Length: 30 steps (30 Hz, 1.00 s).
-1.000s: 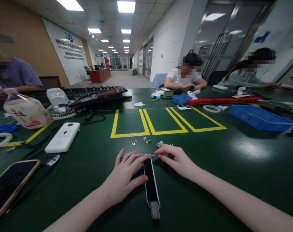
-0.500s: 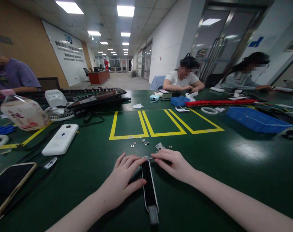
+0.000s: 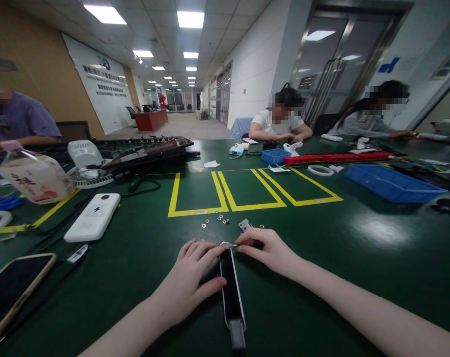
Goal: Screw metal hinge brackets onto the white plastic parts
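Observation:
A long black strip with a white edge and a grey end piece (image 3: 231,292) lies on the green table (image 3: 321,277), pointing away from me. My left hand (image 3: 193,277) rests on its left side, fingers laid over the far end and thumb against the strip. My right hand (image 3: 267,250) pinches a small metal part at the strip's far tip. Several small metal washers (image 3: 219,218) and a little grey metal bracket (image 3: 244,224) lie just beyond my fingers.
A white power bank (image 3: 92,216), a phone (image 3: 13,287) and a drink bottle (image 3: 33,178) lie to the left. Yellow tape rectangles (image 3: 225,196) mark the table ahead. Blue trays (image 3: 392,183), a red strip and three seated people are at the far side.
Both hands stay at the strip's far tip with only slight finger shifts. The view has dipped a little.

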Motion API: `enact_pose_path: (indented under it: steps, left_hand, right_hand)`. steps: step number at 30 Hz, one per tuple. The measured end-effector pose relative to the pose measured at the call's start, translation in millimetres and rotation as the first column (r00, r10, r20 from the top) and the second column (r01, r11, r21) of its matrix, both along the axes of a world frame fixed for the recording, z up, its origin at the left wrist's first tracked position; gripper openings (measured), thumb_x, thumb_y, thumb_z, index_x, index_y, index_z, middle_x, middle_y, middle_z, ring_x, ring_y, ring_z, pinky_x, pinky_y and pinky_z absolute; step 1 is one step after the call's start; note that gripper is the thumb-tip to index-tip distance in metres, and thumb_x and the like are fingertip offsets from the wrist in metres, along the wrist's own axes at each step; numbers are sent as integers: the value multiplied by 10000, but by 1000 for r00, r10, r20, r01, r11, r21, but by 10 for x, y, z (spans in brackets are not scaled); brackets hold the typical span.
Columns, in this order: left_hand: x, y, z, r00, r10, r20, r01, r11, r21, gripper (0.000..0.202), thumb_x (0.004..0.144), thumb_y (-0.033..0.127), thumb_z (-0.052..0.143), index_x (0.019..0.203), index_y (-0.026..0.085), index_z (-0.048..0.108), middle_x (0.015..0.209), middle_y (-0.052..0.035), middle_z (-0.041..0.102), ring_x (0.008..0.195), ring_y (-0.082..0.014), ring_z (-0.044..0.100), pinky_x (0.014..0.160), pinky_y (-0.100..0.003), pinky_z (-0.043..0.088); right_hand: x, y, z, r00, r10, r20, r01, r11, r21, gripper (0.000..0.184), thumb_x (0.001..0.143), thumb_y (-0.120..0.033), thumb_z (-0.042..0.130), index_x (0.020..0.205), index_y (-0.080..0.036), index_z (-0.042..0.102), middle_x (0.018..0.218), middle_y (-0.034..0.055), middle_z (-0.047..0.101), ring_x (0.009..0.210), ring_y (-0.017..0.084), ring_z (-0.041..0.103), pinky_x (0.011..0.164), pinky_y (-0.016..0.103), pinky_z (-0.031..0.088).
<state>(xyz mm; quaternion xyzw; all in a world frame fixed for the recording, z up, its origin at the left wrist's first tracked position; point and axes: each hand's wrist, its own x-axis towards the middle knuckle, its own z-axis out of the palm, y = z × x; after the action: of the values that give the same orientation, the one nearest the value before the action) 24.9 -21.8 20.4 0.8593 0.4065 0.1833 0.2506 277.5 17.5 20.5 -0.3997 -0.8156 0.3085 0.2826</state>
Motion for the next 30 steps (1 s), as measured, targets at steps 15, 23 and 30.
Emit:
enact_pose_path:
  steps: [15, 23, 30]
  left_hand:
    - [13, -61, -16, 995, 74, -62, -61, 981, 184, 415, 956, 399, 496, 1352, 277, 473, 1333, -52, 570, 1214, -276, 504, 1047, -481, 350]
    - [23, -5, -51, 991, 99, -90, -73, 964, 255, 352, 978, 202, 415, 1307, 276, 513, 1256, -34, 613, 1132, -239, 555, 1009, -461, 377]
    - [42, 104, -90, 992, 125, -20, -120, 976, 180, 308, 950, 114, 438, 1184, 240, 594, 1066, -38, 628, 961, -209, 585, 837, -370, 495]
  right_hand:
    - [18, 7, 42, 1000, 9, -8, -10, 988, -152, 200, 934, -279, 535, 975, -147, 680, 849, 31, 640, 760, 143, 579, 696, 268, 454]
    - [2, 36, 33, 998, -7, -56, -7, 969, -248, 194, 895, -314, 609, 937, -129, 643, 803, 13, 590, 706, 124, 522, 651, 243, 424]
    - [-99, -54, 11, 995, -97, -21, 92, 981, -170, 195, 928, -284, 562, 977, -143, 688, 827, 29, 627, 728, 140, 554, 665, 258, 432]
